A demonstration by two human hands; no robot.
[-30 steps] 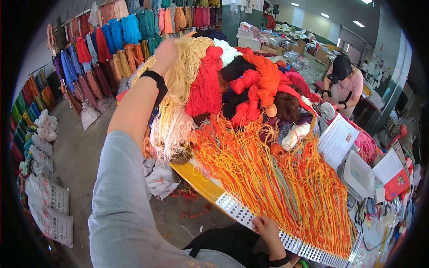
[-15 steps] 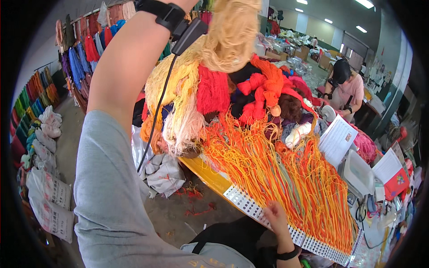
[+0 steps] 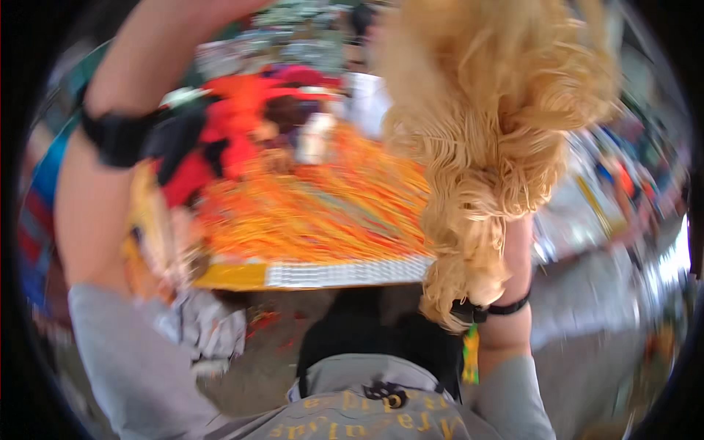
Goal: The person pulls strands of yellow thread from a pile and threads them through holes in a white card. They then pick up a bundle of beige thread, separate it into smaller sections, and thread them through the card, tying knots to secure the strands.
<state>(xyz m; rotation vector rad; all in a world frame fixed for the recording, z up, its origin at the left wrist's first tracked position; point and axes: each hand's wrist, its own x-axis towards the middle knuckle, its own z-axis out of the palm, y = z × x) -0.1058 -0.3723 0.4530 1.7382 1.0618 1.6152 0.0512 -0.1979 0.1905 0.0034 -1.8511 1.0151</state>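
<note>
The picture is blurred by motion. A big bundle of pale yellow yarn (image 3: 499,132) hangs close to the camera at the upper right. My left forearm (image 3: 95,205), with a black wristband (image 3: 117,136), rises past the top edge, so my left hand is out of view. My right forearm (image 3: 513,330), with a thin black band, goes up behind the yellow bundle. That bundle hides my right hand, and I cannot tell its grip.
Below lies a table (image 3: 345,273) with a white strip along its front edge, covered in orange strands (image 3: 315,205). A heap of red and orange yarn (image 3: 235,125) sits at its far side. Crumpled grey bags (image 3: 205,330) lie on the floor by the table.
The yellow bundle has swung up and across to the right, close to the camera. My right arm has left the table edge and is raised behind it. The view has tipped downward.
</note>
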